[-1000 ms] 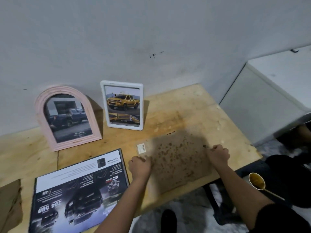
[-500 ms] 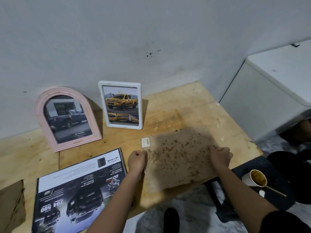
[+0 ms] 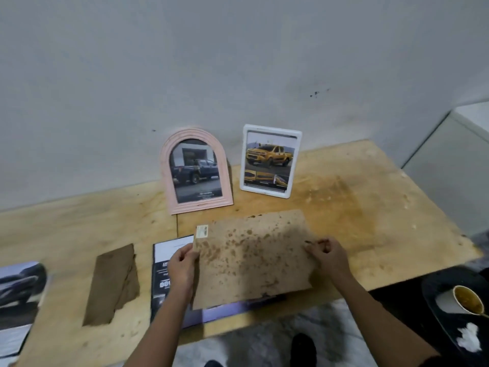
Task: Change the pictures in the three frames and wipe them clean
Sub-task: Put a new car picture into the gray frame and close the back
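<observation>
1. Stained brown board [image 3: 251, 260] has moved left since the earlier frame and now overlaps the dark brochure [image 3: 169, 284] on the table [image 3: 370, 207].
2. Left hand [image 3: 182, 268] grips its left edge; right hand [image 3: 328, 256] pinches its right edge.
3. Pink arched frame [image 3: 195, 170] and white frame [image 3: 270, 161] stand unchanged at the wall.

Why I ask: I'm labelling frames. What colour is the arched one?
The arched frame is pale pink; head view.

We record dim, flat indoor light, seemingly from overhead. Soft shadow lies right of the pink arched frame [image 3: 197, 170]; a darker patch crosses the stained board [image 3: 251, 260] near its right edge. Wide-angle bowing bends the table [image 3: 383, 207] edges. The print [image 3: 18, 292] at far left is smeared (whole picture soft, grainy).
</observation>
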Demonstrator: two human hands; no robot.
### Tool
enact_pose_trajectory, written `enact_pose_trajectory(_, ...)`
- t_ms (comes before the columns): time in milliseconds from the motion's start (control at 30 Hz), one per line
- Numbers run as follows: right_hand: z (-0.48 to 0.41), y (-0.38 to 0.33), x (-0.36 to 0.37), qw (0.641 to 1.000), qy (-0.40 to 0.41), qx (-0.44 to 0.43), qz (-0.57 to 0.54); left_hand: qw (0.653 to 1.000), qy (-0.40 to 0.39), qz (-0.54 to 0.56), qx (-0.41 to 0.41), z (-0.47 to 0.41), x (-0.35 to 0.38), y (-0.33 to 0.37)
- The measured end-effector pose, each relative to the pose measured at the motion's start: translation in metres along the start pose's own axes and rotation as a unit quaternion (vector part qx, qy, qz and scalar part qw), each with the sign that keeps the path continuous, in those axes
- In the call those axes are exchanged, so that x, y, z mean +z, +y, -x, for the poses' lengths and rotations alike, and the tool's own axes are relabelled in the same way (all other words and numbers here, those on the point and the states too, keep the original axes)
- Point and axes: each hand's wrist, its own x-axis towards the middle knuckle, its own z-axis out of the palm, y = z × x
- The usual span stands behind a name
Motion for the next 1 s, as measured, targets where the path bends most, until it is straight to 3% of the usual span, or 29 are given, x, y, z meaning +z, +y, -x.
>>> enact_pose_trajectory(167,0.029,-0.017,0.069,0.997,-0.064,-0.025,0.018,0.998,0.056,0.004,-0.020,-0.020,-0.083,-0.023)
enact_pose_trajectory(333,0.047,-0.011,0.102,0.997,-0.046,-0.036,0.041,0.999,0.033,-0.022,-0.006,-0.024,-0.119,-0.039)
enact_pose_trajectory(667,0.050,-0.006,0.115,0.997,0.044,-0.046,0.053,0.991,-0.006,-0.126,0.043,-0.024,-0.108,-0.049)
enact_pose_trajectory(900,0.047,-0.008,0.120,0.988,0.048,-0.057,0.132,0.967,-0.021,-0.229,0.112,-0.015,-0.104,-0.052)
enact_pose_trajectory(1000,0.051,-0.010,0.122,0.990,0.026,-0.033,0.135,0.967,-0.043,-0.219,0.125,-0.010,-0.102,-0.056)
